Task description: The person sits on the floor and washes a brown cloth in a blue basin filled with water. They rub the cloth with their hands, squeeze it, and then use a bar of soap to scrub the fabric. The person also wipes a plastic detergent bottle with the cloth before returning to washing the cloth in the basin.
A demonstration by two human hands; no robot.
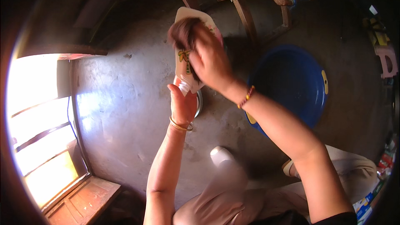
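My left hand [184,104] holds a pale plastic bottle [189,14] by its neck end, thumb beside the white screw-threaded mouth, which points down in the picture and has no cap on it. The bottle bears a printed pattern and writing. My right hand [211,57], blurred, grips a dark reddish-brown cloth or pad [184,34] against the bottle's side. Part of the bottle is hidden behind the cloth and my right hand. Behind my left hand shows the curved rim of a round metallic thing [200,103], mostly hidden.
A blue plastic basin [290,81] with yellow handles stands on the grey floor [125,125] at the right. Wooden furniture legs [239,6] rise beyond it. At the left are a bright doorway or window and a wooden panel [84,203]. My legs are below.
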